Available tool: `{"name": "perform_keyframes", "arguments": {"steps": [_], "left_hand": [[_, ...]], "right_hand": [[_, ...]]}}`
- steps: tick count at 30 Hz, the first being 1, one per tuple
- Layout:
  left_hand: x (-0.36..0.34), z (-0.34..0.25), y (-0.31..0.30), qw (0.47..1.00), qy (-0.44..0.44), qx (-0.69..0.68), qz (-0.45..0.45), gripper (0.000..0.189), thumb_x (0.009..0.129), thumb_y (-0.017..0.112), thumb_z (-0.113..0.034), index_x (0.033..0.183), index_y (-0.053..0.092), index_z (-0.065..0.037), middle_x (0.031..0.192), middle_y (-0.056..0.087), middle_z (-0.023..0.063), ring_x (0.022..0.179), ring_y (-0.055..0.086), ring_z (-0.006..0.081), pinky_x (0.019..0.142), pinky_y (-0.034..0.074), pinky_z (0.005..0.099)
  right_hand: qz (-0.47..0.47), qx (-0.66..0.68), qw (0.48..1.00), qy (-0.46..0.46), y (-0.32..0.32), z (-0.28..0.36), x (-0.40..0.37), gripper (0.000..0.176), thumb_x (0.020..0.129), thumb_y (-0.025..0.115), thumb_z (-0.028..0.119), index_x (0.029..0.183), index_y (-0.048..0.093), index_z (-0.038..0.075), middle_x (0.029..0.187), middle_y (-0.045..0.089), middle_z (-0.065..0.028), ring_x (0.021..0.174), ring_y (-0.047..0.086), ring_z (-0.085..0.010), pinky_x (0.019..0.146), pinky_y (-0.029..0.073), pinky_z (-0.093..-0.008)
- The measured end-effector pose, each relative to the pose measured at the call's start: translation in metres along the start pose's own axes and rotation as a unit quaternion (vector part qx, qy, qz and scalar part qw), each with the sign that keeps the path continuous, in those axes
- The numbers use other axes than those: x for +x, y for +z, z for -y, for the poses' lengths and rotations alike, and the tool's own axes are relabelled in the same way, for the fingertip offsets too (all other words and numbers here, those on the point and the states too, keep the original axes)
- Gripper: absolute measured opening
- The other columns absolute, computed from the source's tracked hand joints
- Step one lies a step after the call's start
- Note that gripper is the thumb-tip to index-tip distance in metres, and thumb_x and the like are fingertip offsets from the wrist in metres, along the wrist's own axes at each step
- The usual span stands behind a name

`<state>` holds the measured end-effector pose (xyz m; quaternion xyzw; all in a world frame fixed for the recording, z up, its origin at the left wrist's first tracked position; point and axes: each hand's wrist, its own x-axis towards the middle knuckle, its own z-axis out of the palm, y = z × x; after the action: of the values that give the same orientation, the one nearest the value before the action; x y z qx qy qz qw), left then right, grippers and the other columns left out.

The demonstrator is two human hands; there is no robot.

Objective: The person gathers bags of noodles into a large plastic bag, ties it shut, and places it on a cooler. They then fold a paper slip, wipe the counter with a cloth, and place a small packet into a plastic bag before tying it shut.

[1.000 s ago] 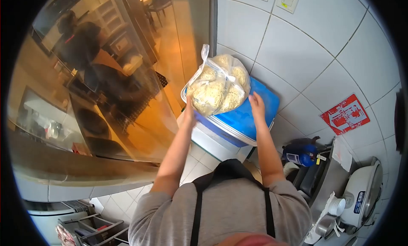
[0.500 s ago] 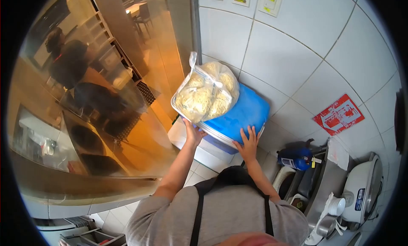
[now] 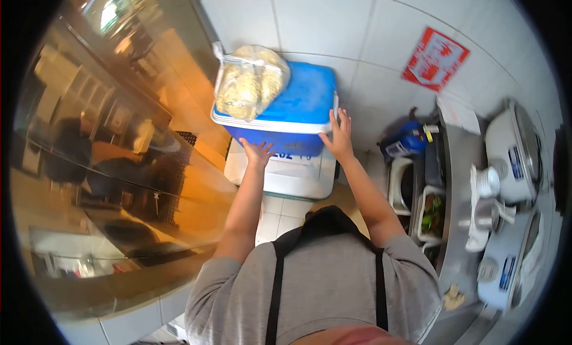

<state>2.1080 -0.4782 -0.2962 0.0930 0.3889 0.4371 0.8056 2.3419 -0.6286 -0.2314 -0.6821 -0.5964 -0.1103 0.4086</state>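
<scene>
A blue cooler box [image 3: 280, 139] with a blue lid [image 3: 304, 95] and a white rim stands on a white box [image 3: 298, 181]. On the left part of the lid lies a tied clear bag of pale noodle-like bundles [image 3: 250, 86]. My left hand [image 3: 257, 153] is at the cooler's front left, palm up below the rim, with its fingers spread. My right hand [image 3: 339, 133] rests against the front right corner of the rim, fingers apart.
Glass panels [image 3: 119, 184] stand on the left. A tiled wall [image 3: 322, 23] with a red sign [image 3: 435, 59] is behind. To the right are a blue bottle-like object [image 3: 405, 141], a metal counter [image 3: 456, 178], food containers [image 3: 430, 214] and two large cookers [image 3: 506, 157].
The view has turned, and the cooler appears further left and squarer to me. My right hand has shifted from the lid's front edge to the corner. My left hand's fingers show more fully.
</scene>
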Motion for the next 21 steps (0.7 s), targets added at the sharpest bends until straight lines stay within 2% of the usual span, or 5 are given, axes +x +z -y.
{"name": "perform_keyframes", "arguments": {"steps": [5,8,11,16,21], "left_hand": [[-0.061,0.081,-0.087,0.975,-0.203,0.095,0.01,0.097,0.081,0.029,-0.072,0.143,-0.008,-0.009,0.148,0.016,0.019,0.131,0.028,0.039,0.104,0.019,0.0575],[-0.084,0.119,-0.148,0.935,-0.322,0.147,0.018,0.094,0.083,0.03,-0.069,0.143,-0.009,-0.008,0.148,0.015,0.0175,0.131,0.03,0.0378,0.104,0.022,0.055],[-0.086,0.137,-0.206,0.897,-0.405,0.176,0.002,0.091,0.085,0.031,-0.066,0.143,-0.008,-0.007,0.146,0.023,0.0172,0.127,0.035,0.0367,0.103,0.027,0.0519],[-0.097,0.134,-0.226,0.866,-0.409,0.288,0.006,0.074,0.089,0.032,-0.057,0.139,0.013,-0.005,0.136,0.037,0.0153,0.119,0.043,0.0323,0.097,0.034,0.0475],[-0.108,0.093,-0.216,0.852,-0.323,0.406,0.075,0.056,0.093,0.037,-0.046,0.129,0.039,-0.003,0.127,0.048,0.0108,0.111,0.05,0.0262,0.092,0.039,0.0419]], "right_hand": [[-0.024,0.139,0.961,0.24,-0.085,0.013,-0.156,0.01,0.081,0.06,0.003,0.09,0.065,0.002,0.076,0.06,-0.0076,0.052,0.054,-0.0174,0.054,0.046,-0.0267],[-0.103,0.018,0.968,0.229,-0.158,0.026,-0.247,0.019,0.082,0.064,0.021,0.077,0.065,0.002,0.062,0.056,-0.0116,0.05,0.052,-0.0256,0.05,0.044,-0.033],[-0.031,-0.159,0.853,0.497,-0.263,0.079,-0.285,0.037,0.081,0.063,0.036,0.067,0.065,0.002,0.065,0.06,-0.0155,0.062,0.058,-0.0322,0.059,0.046,-0.0391],[-0.238,-0.42,0.711,0.511,-0.42,0.056,-0.388,0.032,0.081,0.06,0.034,0.07,0.067,0.005,0.065,0.061,-0.0178,0.063,0.061,-0.0361,0.058,0.049,-0.0422],[-0.212,-0.409,0.478,0.748,-0.502,-0.01,-0.475,0.051,0.084,0.05,0.04,0.122,0.049,0.005,0.128,0.046,-0.0175,0.118,0.043,-0.0311,0.096,0.035,-0.0444]]}}
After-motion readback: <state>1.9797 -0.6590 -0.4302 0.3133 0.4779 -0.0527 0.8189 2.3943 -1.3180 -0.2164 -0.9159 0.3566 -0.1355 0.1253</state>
